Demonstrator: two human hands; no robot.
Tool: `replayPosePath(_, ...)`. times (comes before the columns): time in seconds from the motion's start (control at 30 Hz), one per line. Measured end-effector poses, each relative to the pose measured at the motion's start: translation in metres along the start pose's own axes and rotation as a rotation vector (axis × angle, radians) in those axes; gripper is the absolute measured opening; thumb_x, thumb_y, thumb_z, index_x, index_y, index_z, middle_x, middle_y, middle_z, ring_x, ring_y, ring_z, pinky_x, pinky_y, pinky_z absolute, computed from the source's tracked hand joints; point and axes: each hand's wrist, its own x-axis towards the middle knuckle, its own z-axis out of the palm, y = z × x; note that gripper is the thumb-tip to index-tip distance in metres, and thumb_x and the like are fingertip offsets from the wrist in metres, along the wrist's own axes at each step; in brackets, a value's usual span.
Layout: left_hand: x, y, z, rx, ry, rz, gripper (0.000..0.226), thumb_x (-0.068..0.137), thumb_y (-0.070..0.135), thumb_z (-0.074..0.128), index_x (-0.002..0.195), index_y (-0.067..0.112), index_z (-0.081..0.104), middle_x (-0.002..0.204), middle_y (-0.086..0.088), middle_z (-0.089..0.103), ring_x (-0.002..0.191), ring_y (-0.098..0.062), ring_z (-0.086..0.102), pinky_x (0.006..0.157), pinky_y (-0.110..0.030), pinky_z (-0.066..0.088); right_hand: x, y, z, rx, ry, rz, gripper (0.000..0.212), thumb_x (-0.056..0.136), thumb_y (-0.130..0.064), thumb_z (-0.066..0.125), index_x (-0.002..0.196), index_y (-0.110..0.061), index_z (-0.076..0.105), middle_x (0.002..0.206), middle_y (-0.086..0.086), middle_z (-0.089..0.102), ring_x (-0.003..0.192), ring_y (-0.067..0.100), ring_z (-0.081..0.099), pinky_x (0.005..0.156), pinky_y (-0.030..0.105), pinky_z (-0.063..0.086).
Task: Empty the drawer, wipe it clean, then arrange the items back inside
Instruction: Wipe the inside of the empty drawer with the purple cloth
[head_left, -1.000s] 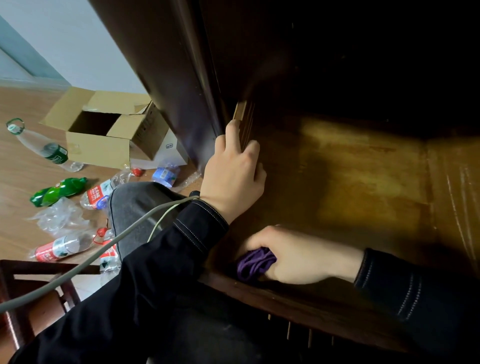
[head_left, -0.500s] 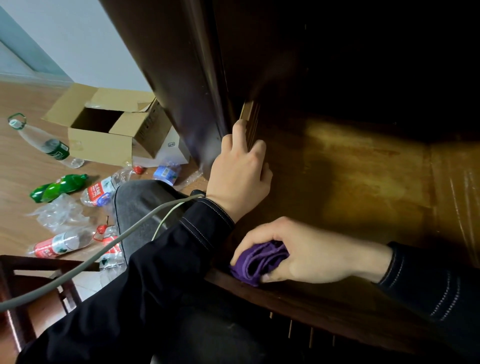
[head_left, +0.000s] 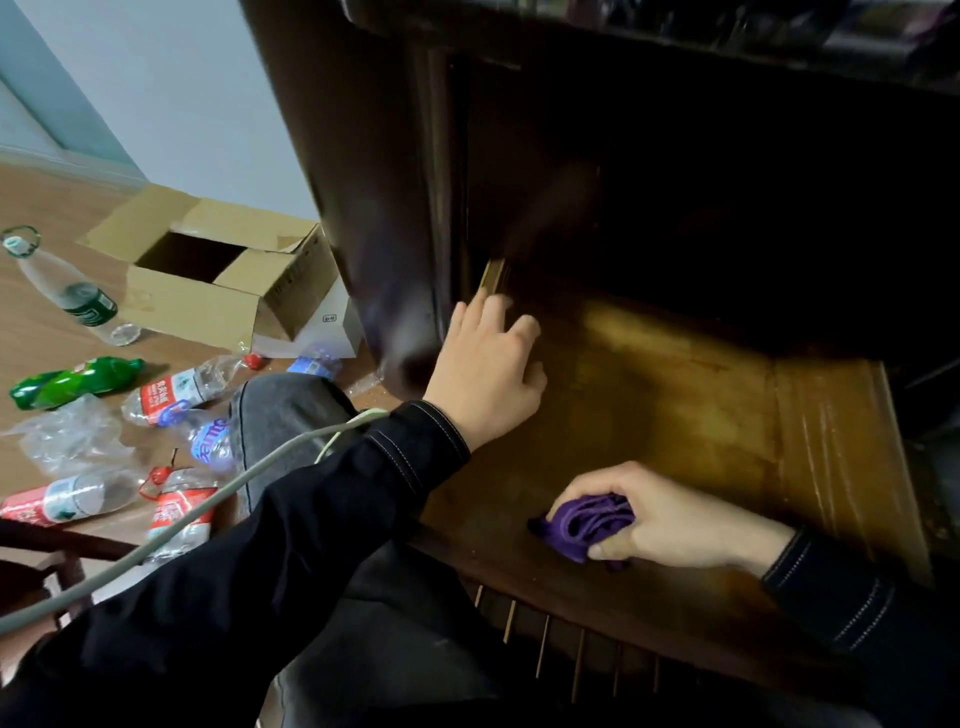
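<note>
A: Where's yr cloth rn?
B: Yr right grip (head_left: 670, 519) pinches the crumpled purple cloth (head_left: 587, 525). Fingers curl over it, thumb beneath, and it's pressed onto the bottom of the open dark-brown wooden drawer (head_left: 675, 395), near the front edge, left of centre.
A: And the left grip?
B: Yr left grip (head_left: 485, 374) sits at the drawer's left wall, just beside the dark cabinet side (head_left: 363, 182). Fingers are bent at the wall top but blurred, so I can't tell if it clasps the wall or only rests there. It's well apart from the cloth.
A: What's beside you?
B: On the light wooden room floor (head_left: 31, 332) to yr left: an open brown cardboard box (head_left: 208, 291), a green plastic bottle (head_left: 72, 382) on its side, and a clear plastic bottle w/ a red label (head_left: 176, 389) among several others lying about. A grey cable (head_left: 208, 503) runs up toward yr left wrist.
</note>
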Motion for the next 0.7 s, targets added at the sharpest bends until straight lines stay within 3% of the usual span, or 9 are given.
replayPosePath(0.17,0.006,0.025,-0.020,-0.407,-0.123,-0.066,0.036,0.092,0.033,0.057,0.124,0.018,0.061,0.124,-0.006,0.054,0.114,-0.028,0.053,0.096,-0.040,0.047,-0.004,-0.005,0.003,-0.032,0.116,0.059,0.038,0.082,-0.009,0.079,0.110,-0.032,0.069,0.110,-0.008,0.071,0.103,0.005,0.066,0.096,0.032,0.055)
replayPosePath(0.37,0.021,0.050,-0.033,-0.543,-0.045,-0.145,0.021,0.091,0.026,0.057,0.108,0.016,0.067,0.103,-0.003,0.067,0.085,-0.022,0.062,0.070,-0.030,0.047,-0.017,-0.011,0.009,-0.086,0.185,0.070,0.038,0.079,-0.012,0.079,0.108,-0.034,0.069,0.103,-0.008,0.073,0.094,0.001,0.068,0.083,0.024,0.056)
replayPosePath(0.47,0.033,0.051,-0.042,-0.604,-0.022,-0.239,0.019,0.092,0.026,0.056,0.100,0.014,0.068,0.093,-0.007,0.071,0.080,-0.027,0.066,0.071,-0.034,0.054,-0.022,-0.011,0.013,-0.107,0.251,0.053,0.034,0.079,-0.007,0.077,0.106,-0.025,0.071,0.102,-0.002,0.074,0.095,0.011,0.069,0.083,0.032,0.054)
replayPosePath(0.57,0.045,0.046,-0.046,-0.563,-0.057,-0.284,0.020,0.093,0.027,0.055,0.095,0.011,0.067,0.086,-0.007,0.070,0.080,-0.028,0.066,0.075,-0.036,0.056,-0.024,-0.009,0.015,-0.088,0.282,0.046,0.035,0.080,-0.005,0.076,0.112,-0.018,0.071,0.107,0.003,0.073,0.100,0.017,0.068,0.087,0.035,0.054)
replayPosePath(0.7,0.057,0.036,-0.042,-0.351,-0.234,-0.157,0.016,0.092,0.021,0.055,0.085,0.010,0.063,0.079,-0.005,0.063,0.076,-0.026,0.063,0.068,-0.033,0.052,-0.024,-0.003,0.018,-0.035,0.301,0.051,0.037,0.082,-0.006,0.077,0.115,-0.022,0.069,0.109,-0.003,0.071,0.103,0.011,0.066,0.089,0.030,0.053)
